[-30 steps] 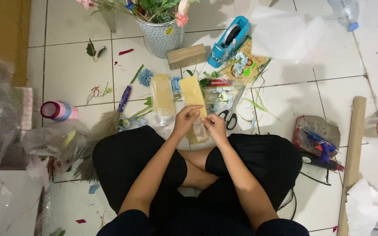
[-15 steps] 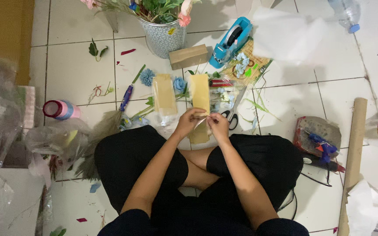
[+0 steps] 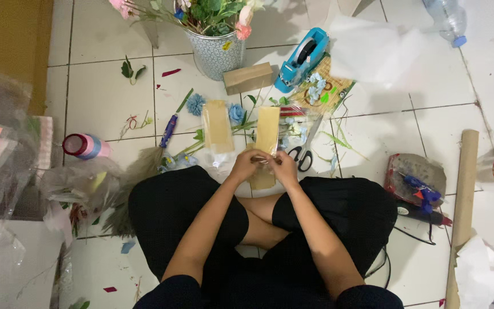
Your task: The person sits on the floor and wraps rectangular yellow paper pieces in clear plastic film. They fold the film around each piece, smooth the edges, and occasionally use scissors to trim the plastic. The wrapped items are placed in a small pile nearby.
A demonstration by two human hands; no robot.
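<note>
I sit cross-legged on a white tiled floor. My left hand (image 3: 246, 165) and my right hand (image 3: 284, 167) meet in front of my knees, both pinching a tan paper packet in clear wrap (image 3: 267, 137) that stands up between them. A second tan packet in clear wrap (image 3: 217, 126) lies flat on the floor just left of it. Small blue artificial flowers (image 3: 236, 113) with green stems lie between the two packets.
A patterned pot of flowers (image 3: 217, 52), a brown box (image 3: 249, 78) and a blue tape dispenser (image 3: 302, 58) lie ahead. Scissors (image 3: 301, 153) sit right of my hands, a glue gun (image 3: 421, 191) and cardboard tube (image 3: 464, 194) further right, tape rolls (image 3: 85, 146) left.
The hands have stayed at the packet's lower end, working it slightly; the packet has tipped a little more upright. The view has shifted slightly.
</note>
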